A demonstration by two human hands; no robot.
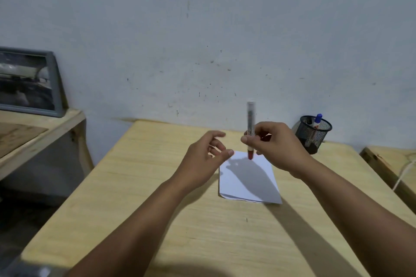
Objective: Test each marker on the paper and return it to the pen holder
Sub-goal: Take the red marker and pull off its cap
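Note:
My right hand (275,146) grips a red marker (250,119) upright, its red capped end pointing down just above the far edge of the white paper (249,184). To the left of the marker my left hand (206,157) hovers with fingers spread and holds nothing. The paper lies flat on the wooden table (139,198). A black mesh pen holder (313,134) stands at the table's back right by the wall, with a blue-capped marker (318,118) and another marker inside it.
A grey-framed picture (29,81) leans on the wall atop a lower wooden shelf (33,132) at the left. Another wooden surface (391,159) with a white cable (403,175) lies at the right. The wall rises right behind the table.

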